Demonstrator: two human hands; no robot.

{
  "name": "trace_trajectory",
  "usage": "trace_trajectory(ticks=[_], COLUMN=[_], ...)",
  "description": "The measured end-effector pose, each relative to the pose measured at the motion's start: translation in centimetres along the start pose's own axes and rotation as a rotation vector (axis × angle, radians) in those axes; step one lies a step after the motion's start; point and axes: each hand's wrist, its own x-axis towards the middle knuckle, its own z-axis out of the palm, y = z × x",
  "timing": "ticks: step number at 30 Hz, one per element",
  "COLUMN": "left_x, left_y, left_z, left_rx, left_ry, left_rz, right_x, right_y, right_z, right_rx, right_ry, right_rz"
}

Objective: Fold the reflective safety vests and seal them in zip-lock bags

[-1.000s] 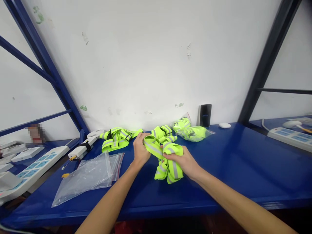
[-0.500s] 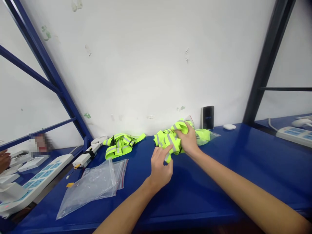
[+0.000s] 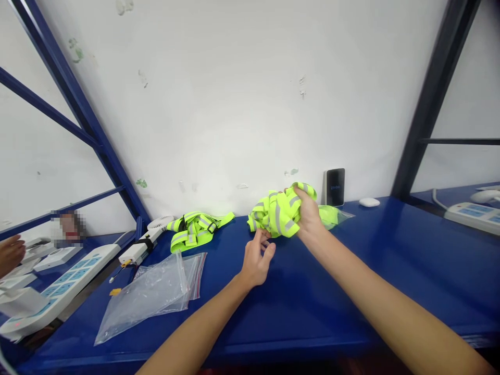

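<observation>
A bundle of fluorescent yellow-green fabric straps with grey stripes (image 3: pixel 275 213) is positioned at the rear of the blue glossy tabletop (image 3: pixel 332 297), in front of the white wall (image 3: pixel 250 104). The right hand (image 3: pixel 309 212) is closed around the right side of the bundle, with a strap loop projecting above the thumb. The left hand (image 3: pixel 257 259) is partly spread – thumb apart from the fingers – and its fingertips meet the lower edge of the bundle; whether they bear any load cannot be told.

Beyond the right wrist, a clear plastic bag containing yellow-green straps (image 3: pixel 328 217) is partly covered. A black-fronted rectangular device (image 3: pixel 335 187) stands upright near the wall; a white rounded case (image 3: pixel 369 202) lies to its right. To the left, a second yellow-green strap bundle with black buckles (image 3: pixel 193 232) lies loose – behind flat transparent zip bags with red-edged openings (image 3: pixel 146 297)
</observation>
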Motion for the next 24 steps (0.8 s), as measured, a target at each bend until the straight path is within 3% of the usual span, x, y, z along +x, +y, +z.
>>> trace_trajectory(ticks=[3, 6, 10, 14, 17, 19, 24], left_x=[0.7, 1.2, 1.5, 1.7, 1.8, 1.6, 0.7], left_y=[0.1, 1.3, 3.2, 3.6, 3.3, 3.1, 3.1], left_z=[0.2, -0.3, -2.0, -3.3, -3.5, -3.2, -2.3], left_rx=[-0.401, -0.812, -0.964, -0.868, -0.74, -0.624, -0.088], left_ry=[-0.006, -0.062, -0.151, -0.107, -0.033, -0.009, -0.096], left_rz=[-0.21, -0.305, -0.45, -0.475, -0.362, -0.207, 0.12], right_x=[-0.8, -1.3, -2.1, -3.4, -4.2, -4.1, -2.8], right_y=[0.2, 0.9, 2.1, 2.9, 3.1, 3.1, 3.4], right_z=[-0.1, -0.2, -1.1, -2.8, -3.5, -3.6, -3.3], right_rx=[-0.063, -0.159, -0.319, -0.632, -0.867, -0.913, -0.839], right_ry=[-0.16, -0.162, -0.216, -0.514, -0.764, -0.766, -0.527], right_rz=[0.074, -0.017, -0.135, -0.246, -0.449, -0.545, -0.555])
